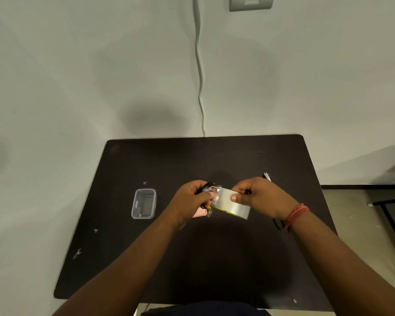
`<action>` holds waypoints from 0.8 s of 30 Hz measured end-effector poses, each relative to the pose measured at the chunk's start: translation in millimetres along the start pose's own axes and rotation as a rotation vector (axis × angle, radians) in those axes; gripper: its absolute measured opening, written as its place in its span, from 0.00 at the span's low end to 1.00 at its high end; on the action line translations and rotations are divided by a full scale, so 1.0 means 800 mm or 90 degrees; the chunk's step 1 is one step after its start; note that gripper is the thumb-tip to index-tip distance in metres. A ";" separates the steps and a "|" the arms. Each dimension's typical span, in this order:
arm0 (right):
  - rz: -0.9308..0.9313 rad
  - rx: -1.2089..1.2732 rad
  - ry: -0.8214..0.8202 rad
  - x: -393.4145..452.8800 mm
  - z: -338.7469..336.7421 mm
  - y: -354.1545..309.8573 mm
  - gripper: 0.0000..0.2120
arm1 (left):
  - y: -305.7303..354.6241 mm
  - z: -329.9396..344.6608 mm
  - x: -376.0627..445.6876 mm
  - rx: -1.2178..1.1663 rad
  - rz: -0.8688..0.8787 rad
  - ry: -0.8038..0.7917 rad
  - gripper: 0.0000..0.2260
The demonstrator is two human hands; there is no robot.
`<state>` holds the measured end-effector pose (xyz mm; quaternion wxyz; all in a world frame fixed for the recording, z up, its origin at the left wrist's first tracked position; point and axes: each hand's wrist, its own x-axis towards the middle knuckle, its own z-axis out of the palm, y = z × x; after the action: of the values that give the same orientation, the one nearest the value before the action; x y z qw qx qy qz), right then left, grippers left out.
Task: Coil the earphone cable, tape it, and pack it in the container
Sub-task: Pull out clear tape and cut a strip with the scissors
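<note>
Working over the middle of the dark table [146,258], two bare hands meet above its surface. One left hand [192,199] is curled tight around one bundle of black earphone cable [206,186], the coils poking out above the knuckles, with a glint of yellow at the bottom of the fist. One right hand [258,195] grips one roll of clear tape [234,206], thumb pressed flat on the outer face and fingers wrapped behind it. Between the two, one strip of tape [216,195] runs from the roll to the cable bundle, crinkled and shiny where it meets the coil. So the cable is up in the left fist, off the table, and touching the tape.

One clear plastic container [143,203] sits open on the table, well to the left of the hands, lidless and upright. One pink flat object [199,212] peeks out from under the left wrist; what it is I cannot tell. One red thread band [297,214] wraps the right wrist. One small white-tipped item [266,176] lies just beyond the right hand, too blurred to identify. Three or four tiny pale scraps [77,253] dot the left part of the table. One pale cord [200,71] hangs down the wall behind.
</note>
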<state>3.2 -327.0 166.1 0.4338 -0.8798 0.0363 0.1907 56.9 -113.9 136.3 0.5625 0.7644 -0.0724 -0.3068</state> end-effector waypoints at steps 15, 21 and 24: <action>0.003 -0.011 0.017 0.000 -0.006 0.006 0.06 | 0.007 0.015 0.013 0.046 0.002 0.010 0.04; 0.007 -0.019 -0.015 -0.001 -0.016 0.019 0.07 | 0.008 0.013 0.017 -0.052 -0.037 -0.062 0.06; 0.002 -0.026 -0.016 -0.001 -0.020 0.022 0.07 | 0.011 0.018 0.019 -0.111 -0.052 -0.068 0.06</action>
<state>3.5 -350.3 162.0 0.4157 -0.8861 0.0283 0.2027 62.9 -136.0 136.1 0.6093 0.6972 -0.0442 -0.3752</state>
